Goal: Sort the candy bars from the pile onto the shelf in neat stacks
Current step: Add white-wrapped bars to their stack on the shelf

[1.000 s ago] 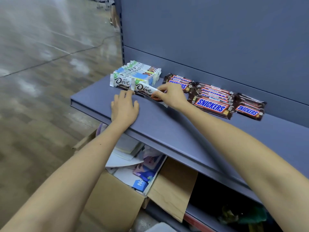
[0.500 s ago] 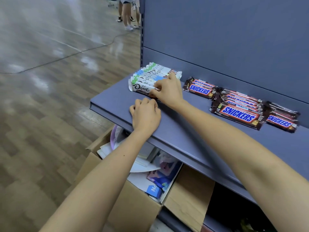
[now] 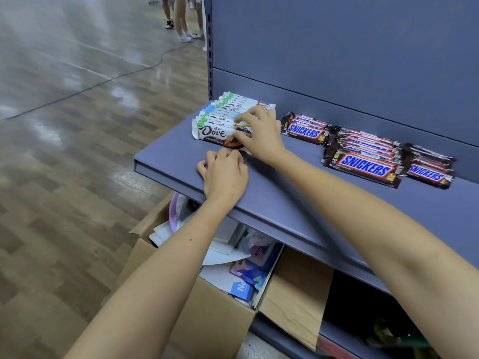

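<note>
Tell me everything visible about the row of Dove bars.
The Dove bars are glossy white wrappers with green or blue left ends, overlapped in a row running front to back on the shelf, near its left edge. The front one shows the dark logo. The right hand curls its fingers over the row's right side, thumb on the front bar.

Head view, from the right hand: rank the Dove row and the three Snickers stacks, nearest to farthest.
1. Dove row, touched by the right hand, left end.
2. The left Snickers stack, just right of it.
3. The middle Snickers stack, further right.
4. The right Snickers stack, far right.
</note>
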Tool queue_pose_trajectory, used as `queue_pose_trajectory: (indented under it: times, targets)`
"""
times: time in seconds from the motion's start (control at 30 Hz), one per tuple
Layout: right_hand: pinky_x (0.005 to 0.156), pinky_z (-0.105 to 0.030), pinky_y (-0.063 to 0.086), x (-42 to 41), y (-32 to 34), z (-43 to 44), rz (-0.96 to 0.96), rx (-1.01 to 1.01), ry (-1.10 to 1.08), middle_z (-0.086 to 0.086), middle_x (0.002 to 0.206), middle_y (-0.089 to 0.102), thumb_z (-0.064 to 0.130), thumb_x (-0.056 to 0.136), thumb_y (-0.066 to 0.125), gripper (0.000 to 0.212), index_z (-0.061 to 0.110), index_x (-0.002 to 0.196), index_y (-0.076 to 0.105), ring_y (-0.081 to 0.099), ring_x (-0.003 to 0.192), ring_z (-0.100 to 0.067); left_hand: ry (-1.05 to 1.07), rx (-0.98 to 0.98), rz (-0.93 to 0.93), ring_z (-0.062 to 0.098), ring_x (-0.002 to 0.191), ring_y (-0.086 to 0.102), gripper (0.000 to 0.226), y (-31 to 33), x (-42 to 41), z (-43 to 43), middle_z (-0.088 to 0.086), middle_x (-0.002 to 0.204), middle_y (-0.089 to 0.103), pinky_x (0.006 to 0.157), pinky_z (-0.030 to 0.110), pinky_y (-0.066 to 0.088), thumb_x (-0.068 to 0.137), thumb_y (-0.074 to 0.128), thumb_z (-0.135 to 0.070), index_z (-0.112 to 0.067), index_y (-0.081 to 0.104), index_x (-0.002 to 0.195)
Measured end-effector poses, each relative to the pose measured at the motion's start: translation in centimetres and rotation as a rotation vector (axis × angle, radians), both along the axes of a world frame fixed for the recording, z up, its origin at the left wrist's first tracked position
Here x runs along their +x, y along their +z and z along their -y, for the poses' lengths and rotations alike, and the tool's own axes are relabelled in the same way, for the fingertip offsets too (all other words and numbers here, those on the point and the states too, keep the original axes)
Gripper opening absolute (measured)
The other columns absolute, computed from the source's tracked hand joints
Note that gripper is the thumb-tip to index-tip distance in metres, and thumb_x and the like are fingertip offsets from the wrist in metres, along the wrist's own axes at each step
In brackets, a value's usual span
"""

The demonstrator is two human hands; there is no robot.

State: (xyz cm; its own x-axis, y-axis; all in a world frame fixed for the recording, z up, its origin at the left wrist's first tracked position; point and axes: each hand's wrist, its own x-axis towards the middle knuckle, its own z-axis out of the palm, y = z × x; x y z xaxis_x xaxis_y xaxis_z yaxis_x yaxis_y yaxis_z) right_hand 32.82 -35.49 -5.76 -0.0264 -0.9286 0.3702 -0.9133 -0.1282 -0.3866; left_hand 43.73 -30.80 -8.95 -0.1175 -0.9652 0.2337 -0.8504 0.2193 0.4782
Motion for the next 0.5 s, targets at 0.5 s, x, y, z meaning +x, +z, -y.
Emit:
queue_pose_trajectory:
  times: [0.5]
  targets:
    - [0.062, -0.008, 0.034, -15.7, 1.4, -14.1, 0.270, 0.123, -0.174, -0.006, 0.076, 0.065, 0.010, 0.089, 0.055, 0.014, 0.011, 0.094, 0.068, 0.050, 0.062, 0.001, -0.258, 0.058, -0.156, 0.021, 0.103, 0.056, 0.017, 5.7, -8.5, -1.2, -0.005, 0.097, 0.068, 0.087, 0.035, 0.028, 0.088, 0.045, -0.022, -0.028, 0.061, 0.084]
